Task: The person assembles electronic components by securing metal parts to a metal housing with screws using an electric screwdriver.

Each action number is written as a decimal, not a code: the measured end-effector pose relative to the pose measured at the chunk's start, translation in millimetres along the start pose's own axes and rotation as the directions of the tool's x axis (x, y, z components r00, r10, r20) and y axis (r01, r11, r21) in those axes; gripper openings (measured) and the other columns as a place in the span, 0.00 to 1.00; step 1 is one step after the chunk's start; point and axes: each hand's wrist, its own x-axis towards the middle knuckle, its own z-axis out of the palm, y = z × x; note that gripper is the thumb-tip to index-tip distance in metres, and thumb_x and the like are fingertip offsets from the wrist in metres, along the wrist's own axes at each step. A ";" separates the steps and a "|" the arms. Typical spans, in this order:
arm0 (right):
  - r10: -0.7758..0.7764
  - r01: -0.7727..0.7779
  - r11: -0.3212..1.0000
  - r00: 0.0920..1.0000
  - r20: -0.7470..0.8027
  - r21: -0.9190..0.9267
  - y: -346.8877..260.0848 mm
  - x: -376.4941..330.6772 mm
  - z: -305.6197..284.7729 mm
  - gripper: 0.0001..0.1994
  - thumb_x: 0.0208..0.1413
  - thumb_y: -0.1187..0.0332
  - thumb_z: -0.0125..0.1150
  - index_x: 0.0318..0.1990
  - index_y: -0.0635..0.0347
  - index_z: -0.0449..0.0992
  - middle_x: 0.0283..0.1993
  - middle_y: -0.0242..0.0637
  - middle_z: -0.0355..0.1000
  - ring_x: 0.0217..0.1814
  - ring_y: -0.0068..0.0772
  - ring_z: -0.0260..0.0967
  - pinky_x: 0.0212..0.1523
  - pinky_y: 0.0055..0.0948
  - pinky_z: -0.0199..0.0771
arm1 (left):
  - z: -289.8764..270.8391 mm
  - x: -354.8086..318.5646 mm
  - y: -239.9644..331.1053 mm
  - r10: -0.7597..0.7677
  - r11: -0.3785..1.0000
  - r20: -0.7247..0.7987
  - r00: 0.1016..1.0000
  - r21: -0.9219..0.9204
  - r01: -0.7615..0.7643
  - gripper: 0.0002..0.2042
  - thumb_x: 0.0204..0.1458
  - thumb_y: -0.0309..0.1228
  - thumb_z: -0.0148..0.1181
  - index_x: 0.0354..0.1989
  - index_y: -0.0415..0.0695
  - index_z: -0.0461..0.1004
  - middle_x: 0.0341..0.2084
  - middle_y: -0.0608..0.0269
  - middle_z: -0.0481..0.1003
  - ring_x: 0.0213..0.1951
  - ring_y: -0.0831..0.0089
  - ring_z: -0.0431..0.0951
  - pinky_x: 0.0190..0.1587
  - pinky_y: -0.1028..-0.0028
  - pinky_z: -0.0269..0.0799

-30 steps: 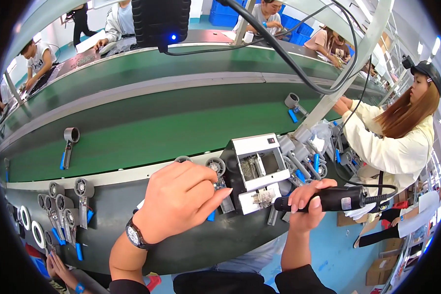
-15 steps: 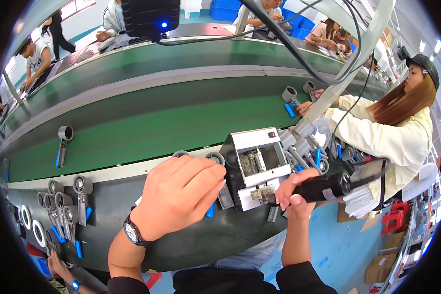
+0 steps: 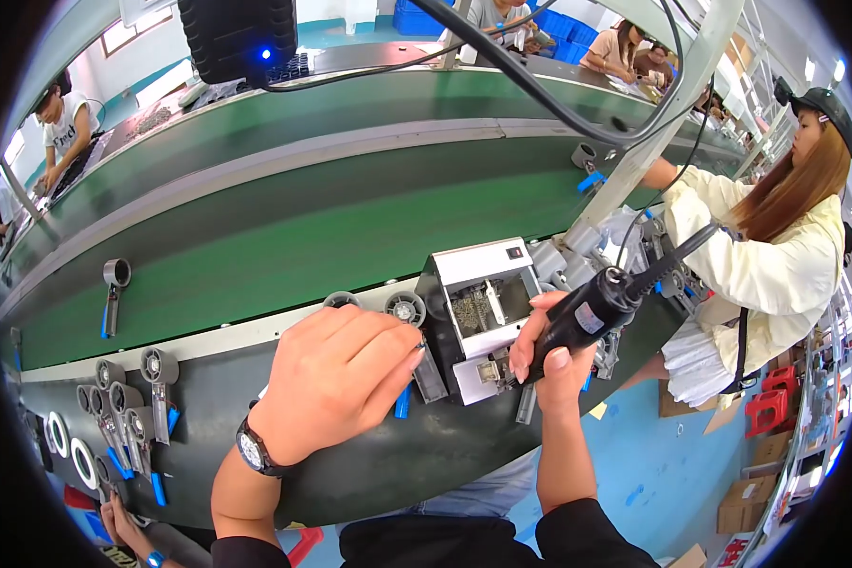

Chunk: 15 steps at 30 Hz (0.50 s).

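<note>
So the left hand is curled palm-down over a grey round-headed part with a blue handle, fingers bent and pressing on it at the front edge of the dark workbench. I can't tell if it's actually wrapped around the piece or just pinning it, since the knuckles hide most of it; only the blue tip pokes out below the fingertips. There's a dark wristwatch on that wrist.

Further left of that hand, a bunch of the same grey parts with blue handles lie in a cluster, with a few white rings beside them, and one more single part sits on the green conveyor belt up behind.

Just right of the left hand stands a small white box-shaped feeder with an open tray of tiny screws, a small dark tag on its top.

The right hand is clenched tight around a black electric screwdriver, which has a small pale label on its barrel; its tip points down-left at the feeder's front, and its cable runs up and right.

Well to the right, a co-worker in a cream jacket is at the belt, with cardboard boxes and red stools on the blue floor below.
</note>
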 end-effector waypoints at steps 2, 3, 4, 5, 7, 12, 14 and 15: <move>0.015 -0.015 1.000 1.000 -0.011 -0.014 -1.2 1.3 2.2 0.38 0.52 0.40 0.65 0.52 0.68 0.63 0.18 0.33 0.62 0.14 0.21 0.61 0.16 0.22 0.64 | 0.6 0.0 0.7 0.000 1.000 -0.003 1.000 0.003 0.000 0.07 0.43 0.24 0.66 0.32 0.42 0.77 0.27 0.61 0.77 0.29 0.63 0.78 0.31 0.68 0.72; 0.027 -0.028 0.999 0.999 -0.023 -0.029 -1.6 2.5 3.9 0.37 0.52 0.40 0.64 0.52 0.68 0.63 0.18 0.32 0.62 0.14 0.21 0.60 0.16 0.22 0.63 | 1.3 -0.3 0.7 0.002 1.000 -0.010 1.000 -0.006 -0.002 0.07 0.43 0.24 0.66 0.32 0.43 0.77 0.26 0.62 0.77 0.28 0.63 0.78 0.30 0.68 0.72; 0.034 -0.035 0.999 0.999 -0.022 -0.029 -1.9 3.9 5.8 0.37 0.53 0.41 0.64 0.52 0.68 0.63 0.18 0.32 0.62 0.14 0.21 0.60 0.16 0.21 0.63 | 1.5 -0.5 0.9 0.005 1.000 -0.017 1.000 -0.015 -0.005 0.06 0.43 0.24 0.66 0.31 0.43 0.77 0.26 0.62 0.77 0.28 0.64 0.78 0.30 0.68 0.72; 0.034 -0.034 0.999 0.999 -0.021 -0.027 -1.2 5.1 5.8 0.37 0.53 0.41 0.64 0.52 0.68 0.63 0.18 0.32 0.62 0.14 0.21 0.60 0.16 0.21 0.63 | 1.2 -0.8 1.3 0.005 1.000 -0.017 1.000 -0.012 -0.005 0.06 0.43 0.24 0.66 0.31 0.43 0.77 0.26 0.62 0.77 0.28 0.64 0.78 0.30 0.68 0.72; 0.058 -0.058 0.998 0.998 -0.008 -0.027 0.6 7.6 3.6 0.37 0.53 0.41 0.64 0.52 0.68 0.63 0.18 0.32 0.61 0.13 0.21 0.59 0.15 0.22 0.62 | 1.0 -0.7 1.9 0.001 1.000 -0.017 1.000 -0.014 -0.002 0.05 0.43 0.24 0.66 0.30 0.43 0.77 0.26 0.63 0.77 0.27 0.64 0.78 0.30 0.68 0.72; 0.079 -0.079 0.997 0.997 -0.006 -0.003 0.8 7.9 1.6 0.38 0.51 0.39 0.64 0.51 0.68 0.63 0.16 0.32 0.61 0.11 0.21 0.58 0.13 0.22 0.61 | 0.4 -1.6 0.7 0.020 1.000 -0.010 1.000 -0.007 -0.020 0.05 0.45 0.25 0.66 0.30 0.43 0.76 0.26 0.65 0.76 0.27 0.66 0.77 0.29 0.70 0.71; 0.087 -0.087 0.996 0.996 0.004 0.012 0.0 5.6 -0.2 0.38 0.51 0.39 0.64 0.51 0.68 0.63 0.16 0.33 0.61 0.11 0.22 0.58 0.13 0.23 0.61 | 0.0 -2.7 0.3 0.040 0.999 -0.015 0.999 0.000 -0.040 0.05 0.47 0.26 0.65 0.31 0.44 0.75 0.26 0.66 0.76 0.26 0.68 0.76 0.28 0.71 0.71; 0.094 -0.094 0.995 0.995 0.013 0.025 -0.7 5.5 -1.1 0.38 0.51 0.39 0.65 0.51 0.68 0.63 0.16 0.33 0.61 0.11 0.22 0.58 0.13 0.23 0.61 | -0.1 -2.6 1.7 0.019 1.000 -0.016 1.000 -0.021 -0.019 0.05 0.45 0.25 0.66 0.30 0.43 0.76 0.26 0.64 0.76 0.26 0.66 0.76 0.28 0.70 0.71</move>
